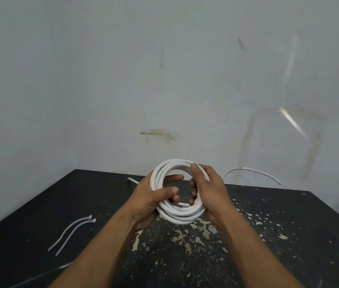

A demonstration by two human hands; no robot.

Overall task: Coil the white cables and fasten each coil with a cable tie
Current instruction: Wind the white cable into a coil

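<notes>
Two hands fingers closed around one white cable coil, two cable ties on table

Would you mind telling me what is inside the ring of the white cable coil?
Inside the white cable coil, fingers of the left hand and right hand curl through, with black table showing between them. The hands cover the coil's sides.

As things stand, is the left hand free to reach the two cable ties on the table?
Probably not yet. The left hand is closed on the cable coil, as is the right hand. The cable ties lie unobstructed on its side of the table, so the right hand would first have to hold the coil alone.
</notes>
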